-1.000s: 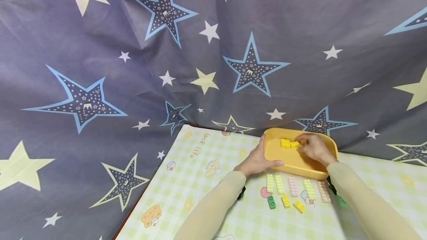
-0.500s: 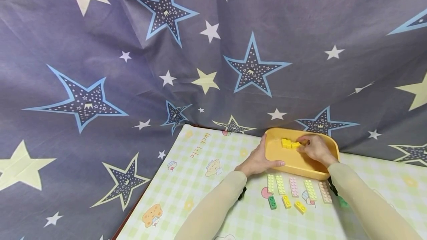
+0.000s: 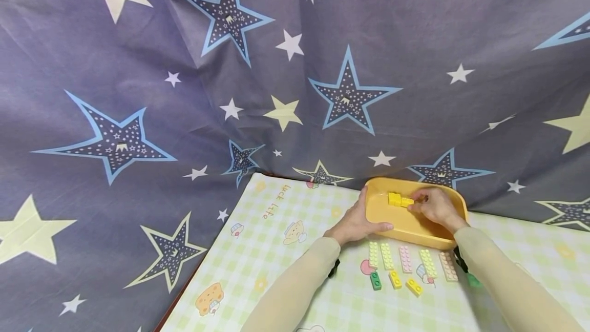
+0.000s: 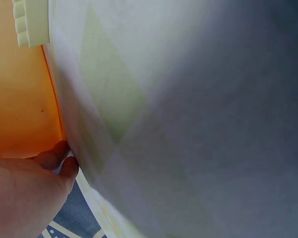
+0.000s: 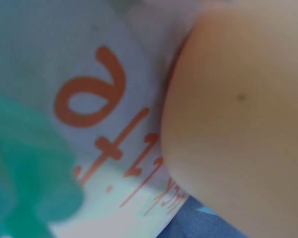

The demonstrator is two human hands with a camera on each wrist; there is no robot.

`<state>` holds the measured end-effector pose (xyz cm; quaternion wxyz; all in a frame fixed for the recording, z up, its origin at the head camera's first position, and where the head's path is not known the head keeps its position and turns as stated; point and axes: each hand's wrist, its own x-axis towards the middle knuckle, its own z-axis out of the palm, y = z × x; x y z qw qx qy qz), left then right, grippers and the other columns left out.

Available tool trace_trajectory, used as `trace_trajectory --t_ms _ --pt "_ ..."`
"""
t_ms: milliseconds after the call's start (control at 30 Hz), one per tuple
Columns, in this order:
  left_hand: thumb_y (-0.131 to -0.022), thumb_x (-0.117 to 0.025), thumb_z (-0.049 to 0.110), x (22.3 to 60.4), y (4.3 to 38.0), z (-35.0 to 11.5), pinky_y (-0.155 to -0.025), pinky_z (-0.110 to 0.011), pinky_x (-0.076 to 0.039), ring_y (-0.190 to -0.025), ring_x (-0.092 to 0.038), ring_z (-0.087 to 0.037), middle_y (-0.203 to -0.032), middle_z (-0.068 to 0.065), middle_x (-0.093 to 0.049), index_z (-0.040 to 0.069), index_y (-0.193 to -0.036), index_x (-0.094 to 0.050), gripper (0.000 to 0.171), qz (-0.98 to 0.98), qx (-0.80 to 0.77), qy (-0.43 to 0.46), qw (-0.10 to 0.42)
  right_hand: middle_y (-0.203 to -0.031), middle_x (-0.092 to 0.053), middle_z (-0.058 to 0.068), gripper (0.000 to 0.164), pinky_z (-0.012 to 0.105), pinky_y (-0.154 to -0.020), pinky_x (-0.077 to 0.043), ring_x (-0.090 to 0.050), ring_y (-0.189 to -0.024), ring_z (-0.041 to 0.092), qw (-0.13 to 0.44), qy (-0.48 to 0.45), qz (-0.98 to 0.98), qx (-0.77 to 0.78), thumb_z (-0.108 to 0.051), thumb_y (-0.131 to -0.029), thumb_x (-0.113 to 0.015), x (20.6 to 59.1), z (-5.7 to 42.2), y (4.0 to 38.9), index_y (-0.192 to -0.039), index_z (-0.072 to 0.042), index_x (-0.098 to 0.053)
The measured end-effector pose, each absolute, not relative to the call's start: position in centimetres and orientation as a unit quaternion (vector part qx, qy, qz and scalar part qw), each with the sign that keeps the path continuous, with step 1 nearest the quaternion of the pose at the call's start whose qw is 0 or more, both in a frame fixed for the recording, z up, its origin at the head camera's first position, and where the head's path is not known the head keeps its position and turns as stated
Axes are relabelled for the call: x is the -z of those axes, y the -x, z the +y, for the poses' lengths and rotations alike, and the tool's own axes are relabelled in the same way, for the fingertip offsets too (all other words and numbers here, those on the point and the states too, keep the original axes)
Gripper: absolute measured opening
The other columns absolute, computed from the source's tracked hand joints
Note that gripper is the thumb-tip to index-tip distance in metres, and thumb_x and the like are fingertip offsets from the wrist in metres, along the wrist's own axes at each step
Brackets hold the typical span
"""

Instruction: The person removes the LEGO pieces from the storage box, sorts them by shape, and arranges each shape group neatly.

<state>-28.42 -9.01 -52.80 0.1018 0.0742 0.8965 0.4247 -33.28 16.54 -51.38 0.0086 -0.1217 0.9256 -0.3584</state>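
Observation:
A yellow-orange plastic tray (image 3: 380, 211) stands at the back of the table. My left hand (image 3: 354, 222) holds it by the left side, thumb over the front rim and fingers along the side wall. Inside the tray, the fingertips of my right hand (image 3: 435, 206) pinch a small yellow building brick (image 3: 406, 202). That brick lies end-on against another yellow brick piece (image 3: 394, 199), in line with it. In the left wrist view, the left hand's fingers (image 4: 68, 167) press at the edge of the tray.
In front of the tray lie several long pastel bricks (image 3: 405, 259), a short green brick (image 3: 375, 280) and two short yellow bricks (image 3: 395, 279). Another green brick (image 3: 473, 279) sits beside the right forearm. A star-patterned curtain (image 3: 295, 117) hangs behind the checked tablecloth (image 3: 286, 270).
The right hand has shifted slightly, and the brick in its fingertips has straightened from a tilt into line with the other yellow piece. The left hand keeps its hold on the tray.

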Motion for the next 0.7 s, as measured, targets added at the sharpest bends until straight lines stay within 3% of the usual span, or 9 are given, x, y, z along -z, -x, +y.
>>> trace_trajectory --t_ms 267,700 --pt "-0.086 -0.089 0.059 53.0 28.4 -9.1 -0.135 -0.049 -0.035 -0.165 -0.039 -0.031 -0.182 -0.009 -0.031 0.032 -0.177 0.000 0.130 0.895 -0.427 -0.076 0.102 -0.100 -0.076 0.022 0.030 0.027 -0.064 -0.045 -0.059 -0.080 0.023 0.013 0.110 0.922 0.370 -0.011 -0.091 -0.086 51.0 16.8 32.5 -0.112 0.009 -0.079" --pt "-0.087 -0.088 0.059 53.1 28.5 -9.1 -0.136 -0.051 -0.034 -0.166 -0.037 -0.032 -0.182 -0.010 -0.029 0.029 -0.178 0.001 0.130 0.893 -0.431 -0.077 0.105 -0.072 -0.067 0.004 0.030 0.024 -0.055 -0.038 -0.053 -0.063 0.015 -0.018 0.100 0.923 0.371 -0.016 -0.091 -0.086 50.3 17.0 30.7 -0.110 0.007 -0.080"
